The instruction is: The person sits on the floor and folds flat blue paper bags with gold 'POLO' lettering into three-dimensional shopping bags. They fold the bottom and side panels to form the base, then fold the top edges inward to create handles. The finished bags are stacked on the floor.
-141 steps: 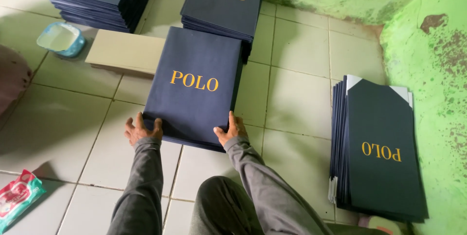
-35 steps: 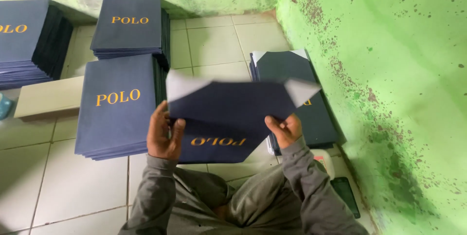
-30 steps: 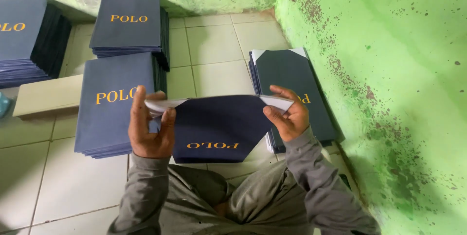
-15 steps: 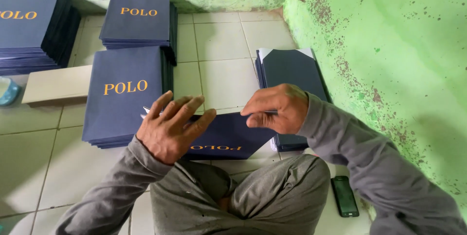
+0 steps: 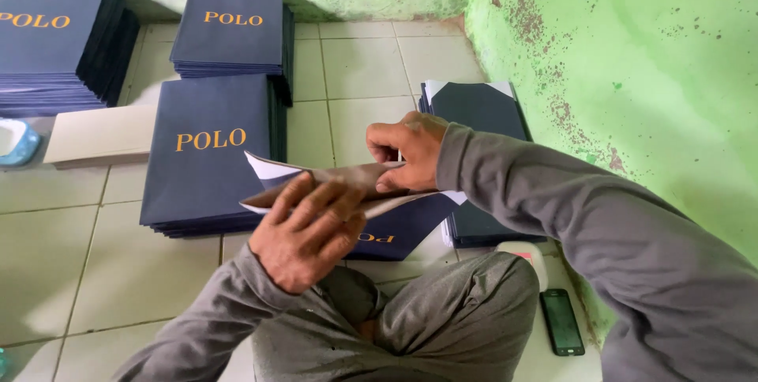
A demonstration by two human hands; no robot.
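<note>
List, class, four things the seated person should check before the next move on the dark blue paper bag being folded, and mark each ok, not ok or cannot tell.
1. Both hands on the dark blue paper bag: ok; left hand presses its top, right hand pinches the folded flap.
2. Crease straight and even: cannot tell; the hands cover it.
3. Finished stack clear of the left hand: ok, it lies just beyond on the tiled floor.
4. Supply pile by the green wall within reach: ok, beside the right arm.
5. Phone away from the work: ok, near the knee.
</note>
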